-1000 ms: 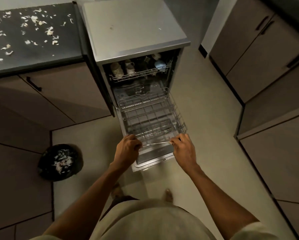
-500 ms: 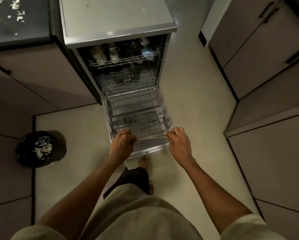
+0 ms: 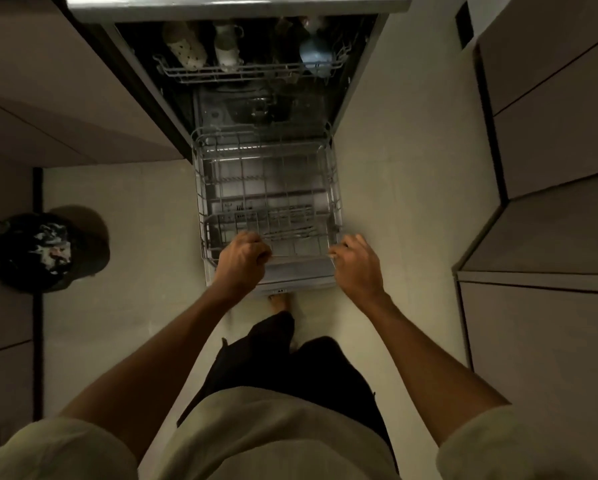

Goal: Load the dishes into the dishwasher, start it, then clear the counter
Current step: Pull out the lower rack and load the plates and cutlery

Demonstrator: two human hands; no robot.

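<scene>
1. While the grey wire bottom rack (image 3: 268, 199) sits pulled out over the open dishwasher door (image 3: 297, 277), the left hand (image 3: 240, 263) and right hand (image 3: 358, 268) curl their fingers around its near rim.
2. A hard tug could pull it off its track.
3. Cups (image 3: 226, 43) wait in the far top rack (image 3: 249, 69).

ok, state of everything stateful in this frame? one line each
dishwasher door: open, folded down flat
lower rack: pulled out over the door, looks empty
upper rack: inside the machine, holding mugs and cups
left hand: grips the lower rack's front rail
right hand: grips the same rail
trash bin: uncovered, scraps inside
</scene>
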